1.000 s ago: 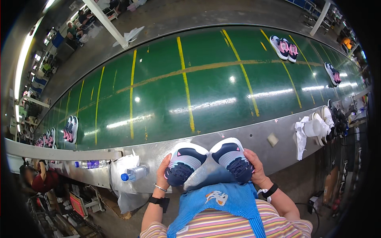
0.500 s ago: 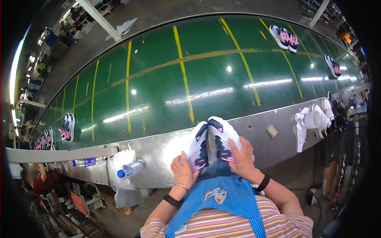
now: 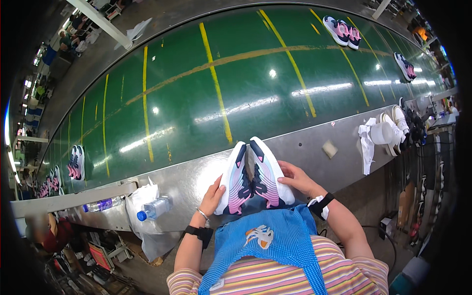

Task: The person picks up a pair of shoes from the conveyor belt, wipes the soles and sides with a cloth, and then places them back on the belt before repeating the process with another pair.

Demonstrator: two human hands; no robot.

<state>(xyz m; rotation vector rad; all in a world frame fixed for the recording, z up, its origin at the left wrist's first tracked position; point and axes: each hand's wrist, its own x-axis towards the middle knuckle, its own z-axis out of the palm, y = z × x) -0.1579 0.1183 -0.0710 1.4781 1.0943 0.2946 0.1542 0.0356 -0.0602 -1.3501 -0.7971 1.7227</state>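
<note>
Pink-and-navy shoes stand pressed sole to sole at the near edge of the steel counter, clamped between the left hand and right hand.

Water bottle left of shoes

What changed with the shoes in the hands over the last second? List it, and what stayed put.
The pair of shoes turned from toes facing the person, tops showing, to soles up and pressed side by side. The left hand and right hand kept hold throughout. The water bottle, the white cloth and the shoes on the green conveyor stayed.
</note>
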